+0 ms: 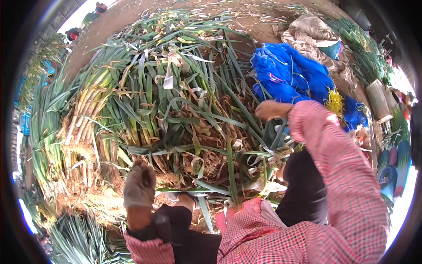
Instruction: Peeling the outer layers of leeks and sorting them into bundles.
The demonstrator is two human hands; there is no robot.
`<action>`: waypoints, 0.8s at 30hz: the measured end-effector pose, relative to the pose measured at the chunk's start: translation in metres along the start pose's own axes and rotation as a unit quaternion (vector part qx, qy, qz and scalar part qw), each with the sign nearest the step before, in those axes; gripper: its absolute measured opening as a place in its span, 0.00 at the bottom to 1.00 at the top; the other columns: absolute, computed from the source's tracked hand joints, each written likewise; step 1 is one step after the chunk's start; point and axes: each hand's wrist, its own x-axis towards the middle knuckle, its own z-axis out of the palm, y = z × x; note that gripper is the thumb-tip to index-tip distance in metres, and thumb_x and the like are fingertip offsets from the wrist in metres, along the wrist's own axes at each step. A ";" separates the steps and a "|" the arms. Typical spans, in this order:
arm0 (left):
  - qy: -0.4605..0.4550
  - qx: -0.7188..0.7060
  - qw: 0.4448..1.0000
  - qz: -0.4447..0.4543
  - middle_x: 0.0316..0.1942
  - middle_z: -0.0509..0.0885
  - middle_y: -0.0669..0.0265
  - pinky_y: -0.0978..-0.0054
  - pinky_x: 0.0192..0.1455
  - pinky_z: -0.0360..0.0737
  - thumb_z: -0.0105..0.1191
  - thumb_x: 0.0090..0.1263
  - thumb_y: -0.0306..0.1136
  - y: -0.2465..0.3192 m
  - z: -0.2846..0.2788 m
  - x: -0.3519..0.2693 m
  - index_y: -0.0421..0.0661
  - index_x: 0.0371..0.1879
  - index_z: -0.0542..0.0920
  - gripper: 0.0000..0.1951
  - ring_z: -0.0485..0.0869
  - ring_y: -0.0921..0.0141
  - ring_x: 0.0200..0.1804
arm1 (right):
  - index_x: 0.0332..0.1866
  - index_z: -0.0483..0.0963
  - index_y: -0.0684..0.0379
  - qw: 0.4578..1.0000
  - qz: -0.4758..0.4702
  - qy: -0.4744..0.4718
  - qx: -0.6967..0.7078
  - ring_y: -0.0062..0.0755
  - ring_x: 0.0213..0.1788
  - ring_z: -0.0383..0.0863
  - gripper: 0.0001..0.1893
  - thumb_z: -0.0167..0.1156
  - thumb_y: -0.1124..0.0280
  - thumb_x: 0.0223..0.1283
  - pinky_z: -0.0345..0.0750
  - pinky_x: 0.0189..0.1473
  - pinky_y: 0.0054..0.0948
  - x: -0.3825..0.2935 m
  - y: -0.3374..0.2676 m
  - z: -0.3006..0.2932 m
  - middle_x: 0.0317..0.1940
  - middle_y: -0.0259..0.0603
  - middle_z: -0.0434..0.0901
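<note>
My left hand (140,186), in a dirty pale glove, is at the lower centre-left, above the roots and leaves by my knee. Its fingers are partly curled, and whether it holds anything is unclear. My right hand (272,110) reaches out at the right, beside the blue mesh sacking (286,72); its fingers are bent, and what lies under them is hidden. Between the hands spreads a heap of leeks or large green onions (151,99) with loose leaves. A bunch with pale stems (90,102) lies on the heap's left side, roots towards me.
Yellow twine (334,103) lies on the blue mesh. Beyond it is a crumpled beige sack (310,33). More green stalks (359,43) lie at the far right, and another leafy pile (77,241) is at the lower left. People (95,13) are partly visible at the far upper left.
</note>
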 end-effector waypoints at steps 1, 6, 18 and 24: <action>-0.038 0.011 0.999 -0.025 0.36 0.80 0.63 0.74 0.44 0.83 0.48 0.70 0.28 0.001 0.012 -0.011 0.39 0.49 0.74 0.11 0.81 0.69 0.40 | 0.38 0.75 0.60 0.998 0.041 -0.035 0.044 0.40 0.33 0.78 0.10 0.53 0.66 0.56 0.75 0.37 0.38 0.041 0.010 0.034 0.30 0.44 0.75; -0.165 0.161 0.973 -0.012 0.35 0.79 0.63 0.72 0.42 0.80 0.51 0.68 0.30 0.001 0.050 -0.009 0.38 0.49 0.73 0.13 0.81 0.68 0.39 | 0.23 0.82 0.54 0.961 0.048 -0.028 -0.269 0.47 0.28 0.82 0.09 0.56 0.68 0.50 0.77 0.32 0.45 0.114 0.130 0.242 0.21 0.42 0.81; -0.106 0.187 0.975 -0.048 0.35 0.79 0.63 0.72 0.41 0.82 0.51 0.69 0.33 -0.007 0.051 -0.028 0.39 0.50 0.73 0.14 0.82 0.67 0.39 | 0.52 0.70 0.64 0.866 0.248 0.086 0.425 0.54 0.49 0.76 0.32 0.68 0.54 0.45 0.72 0.52 0.37 0.094 -0.035 0.146 0.45 0.56 0.76; -0.156 0.227 0.961 -0.012 0.36 0.79 0.65 0.76 0.41 0.79 0.50 0.69 0.32 -0.010 0.049 -0.034 0.40 0.49 0.74 0.13 0.81 0.70 0.39 | 0.39 0.73 0.64 0.872 0.195 0.194 0.404 0.29 0.26 0.71 0.16 0.61 0.61 0.54 0.68 0.29 0.32 0.001 -0.052 0.059 0.28 0.38 0.73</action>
